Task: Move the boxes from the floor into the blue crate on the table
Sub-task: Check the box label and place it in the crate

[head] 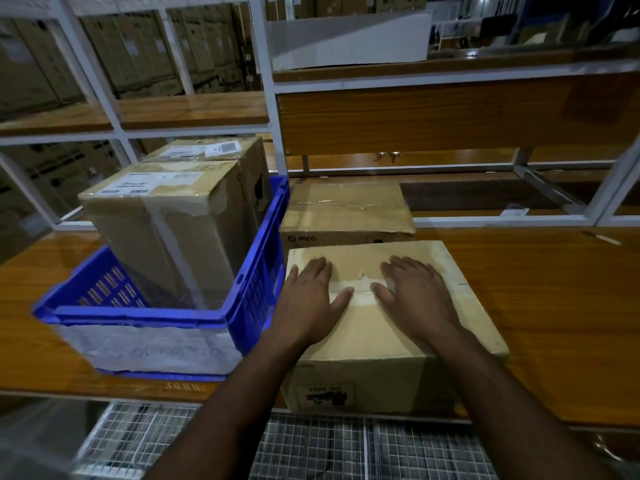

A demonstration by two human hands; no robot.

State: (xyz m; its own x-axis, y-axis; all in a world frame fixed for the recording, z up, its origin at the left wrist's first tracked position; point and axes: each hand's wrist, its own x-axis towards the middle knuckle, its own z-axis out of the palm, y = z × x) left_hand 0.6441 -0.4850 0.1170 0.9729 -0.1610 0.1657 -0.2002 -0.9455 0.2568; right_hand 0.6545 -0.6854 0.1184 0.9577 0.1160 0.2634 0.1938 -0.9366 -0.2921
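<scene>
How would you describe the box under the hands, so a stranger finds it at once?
Find the blue crate on the wooden table. The box sits just right of it, at the table's near edge, in front of a box marked PICO. Only this one has both hands flat on its taped top.

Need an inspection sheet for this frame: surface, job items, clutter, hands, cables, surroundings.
Surface: wooden table, glossy, bare to the right of the boxes.
Job's things: blue crate on the table, two taped cardboard boxes standing in it, front box and rear box. Near box sits on the table right of the crate; PICO box behind it.
Clutter: small object at the table's far right, too blurred to identify.
Grippers: left hand and right hand lie flat, open, on top of the near box.
Cables: nothing seen.
Surroundings: white shelf frame, stacked cartons behind, wire mesh below the table edge.
</scene>
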